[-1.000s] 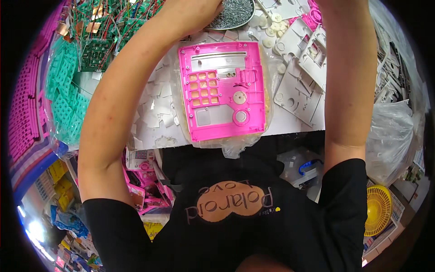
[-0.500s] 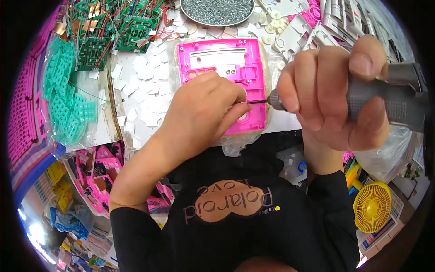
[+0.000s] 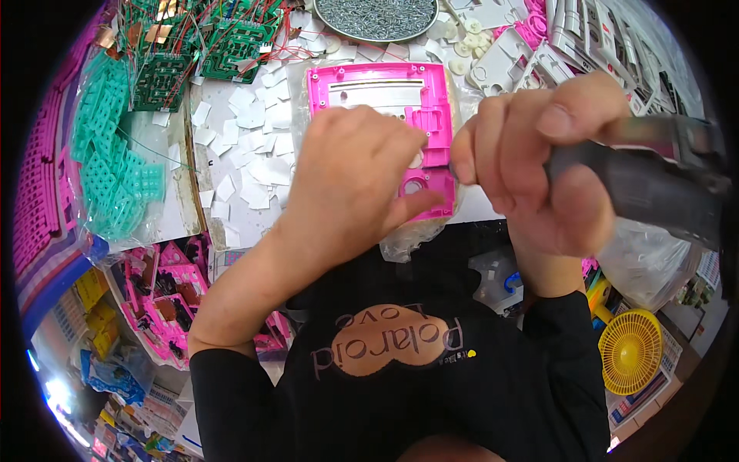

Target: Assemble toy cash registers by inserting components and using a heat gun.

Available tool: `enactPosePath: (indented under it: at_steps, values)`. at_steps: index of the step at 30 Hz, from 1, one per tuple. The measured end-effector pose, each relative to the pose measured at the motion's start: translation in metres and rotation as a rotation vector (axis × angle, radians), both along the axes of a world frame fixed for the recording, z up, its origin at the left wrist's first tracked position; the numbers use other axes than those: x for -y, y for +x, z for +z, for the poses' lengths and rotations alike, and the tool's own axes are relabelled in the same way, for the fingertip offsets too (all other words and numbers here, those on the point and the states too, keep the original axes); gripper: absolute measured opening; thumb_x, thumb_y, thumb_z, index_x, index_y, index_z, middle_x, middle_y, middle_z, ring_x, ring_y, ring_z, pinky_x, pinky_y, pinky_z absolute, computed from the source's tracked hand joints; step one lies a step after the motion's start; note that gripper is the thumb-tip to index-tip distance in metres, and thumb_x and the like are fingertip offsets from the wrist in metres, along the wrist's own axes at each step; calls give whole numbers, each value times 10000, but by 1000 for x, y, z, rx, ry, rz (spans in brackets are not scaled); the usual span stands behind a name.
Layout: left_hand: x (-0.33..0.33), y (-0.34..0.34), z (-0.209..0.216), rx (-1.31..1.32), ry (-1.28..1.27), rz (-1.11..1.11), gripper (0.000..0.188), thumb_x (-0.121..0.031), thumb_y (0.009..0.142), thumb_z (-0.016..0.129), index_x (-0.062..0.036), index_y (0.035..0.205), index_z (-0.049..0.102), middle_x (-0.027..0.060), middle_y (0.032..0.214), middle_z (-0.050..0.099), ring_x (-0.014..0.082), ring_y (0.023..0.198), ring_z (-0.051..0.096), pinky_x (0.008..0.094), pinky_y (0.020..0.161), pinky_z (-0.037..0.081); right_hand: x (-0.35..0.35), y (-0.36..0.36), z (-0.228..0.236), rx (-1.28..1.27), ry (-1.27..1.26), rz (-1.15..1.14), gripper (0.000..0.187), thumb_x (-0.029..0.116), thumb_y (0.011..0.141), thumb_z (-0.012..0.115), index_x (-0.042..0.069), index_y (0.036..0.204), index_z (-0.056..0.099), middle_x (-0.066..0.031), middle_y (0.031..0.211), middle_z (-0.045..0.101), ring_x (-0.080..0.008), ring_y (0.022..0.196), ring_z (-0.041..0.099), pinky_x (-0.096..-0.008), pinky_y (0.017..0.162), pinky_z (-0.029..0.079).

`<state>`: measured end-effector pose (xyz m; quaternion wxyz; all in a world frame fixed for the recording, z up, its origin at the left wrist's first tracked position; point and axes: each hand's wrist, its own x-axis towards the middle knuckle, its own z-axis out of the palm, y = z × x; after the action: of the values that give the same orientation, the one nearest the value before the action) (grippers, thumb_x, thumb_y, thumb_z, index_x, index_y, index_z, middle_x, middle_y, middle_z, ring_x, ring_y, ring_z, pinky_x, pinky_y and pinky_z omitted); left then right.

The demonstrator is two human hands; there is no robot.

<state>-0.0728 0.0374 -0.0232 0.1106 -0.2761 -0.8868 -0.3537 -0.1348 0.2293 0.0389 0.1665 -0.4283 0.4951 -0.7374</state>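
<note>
A pink plastic housing (image 3: 436,92) lies open side up on a padded, plastic-wrapped pad at the middle of the table. My left hand (image 3: 346,173) rests over its left and middle parts, thumb spread away from the fingers, with nothing visible between them. The hand hides much of the housing's left side. Wrapped in my right hand (image 3: 539,162) is a dark grey electric screwdriver (image 3: 654,189), slightly blurred. It lies nearly level, its front end pointing left at the housing's right edge. My fingers partly hide the tip, so I cannot tell whether it touches.
A round metal tray of small screws (image 3: 377,35) stands at the back. Green circuit boards (image 3: 231,50) with red wires and bagged teal plastic parts (image 3: 108,154) lie left. White paper pieces (image 3: 250,123) are scattered beside the housing. White plastic parts fill the back right; a yellow basket (image 3: 631,353) sits lower right.
My left thumb and fingers have parted from their pinch near the screwdriver bit. My right hand and the screwdriver have shifted left and tilted. The housing appears slightly farther right in view.
</note>
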Motion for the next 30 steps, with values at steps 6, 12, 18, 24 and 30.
enactPosePath:
  at_steps: [6, 12, 18, 24, 30]
  values:
    - [4, -2, -8, 30, -134, -21, 467, -413, 724, 820, -123, 1071, 702, 68, 1206, 610, 279, 1131, 537, 519, 994, 333, 3, 10, -30, 64, 43, -258, 271, 233, 980, 647, 83, 1146, 495, -6, 613, 466, -132, 545, 467, -331, 609, 462]
    - [1, 1, -16, 3, -161, 56, 373, -443, 716, 813, -161, 954, 758, 37, 1184, 623, 238, 1158, 546, 582, 1043, 309, 5, 16, -43, -170, 372, -355, 218, 159, 941, 680, 48, 976, 495, -53, 610, 522, -156, 527, 494, -348, 563, 489]
    - [3, 5, -19, -2, -285, -3, 413, -391, 715, 793, -162, 1057, 751, 36, 1218, 609, 260, 1185, 533, 619, 1062, 292, 5, 9, -58, 56, 141, -239, 323, 260, 929, 726, 34, 1034, 521, -16, 601, 485, -150, 521, 473, -340, 515, 437]
    - [77, 7, 5, 54, 198, 163, 342, -100, 733, 813, -76, 1062, 721, 137, 1218, 625, 320, 1108, 602, 426, 945, 492, -39, -43, 14, 137, -54, -152, 380, 295, 979, 590, 40, 1246, 499, 44, 650, 418, -104, 671, 451, -334, 714, 417]
    - [254, 21, 32, 150, -400, 731, 185, -89, 838, 723, -76, 1022, 733, 105, 945, 695, 264, 818, 682, 350, 719, 526, -57, -73, 20, 205, -6, -251, 324, 212, 1018, 495, 24, 1276, 553, 50, 709, 403, -84, 653, 382, -307, 753, 342]
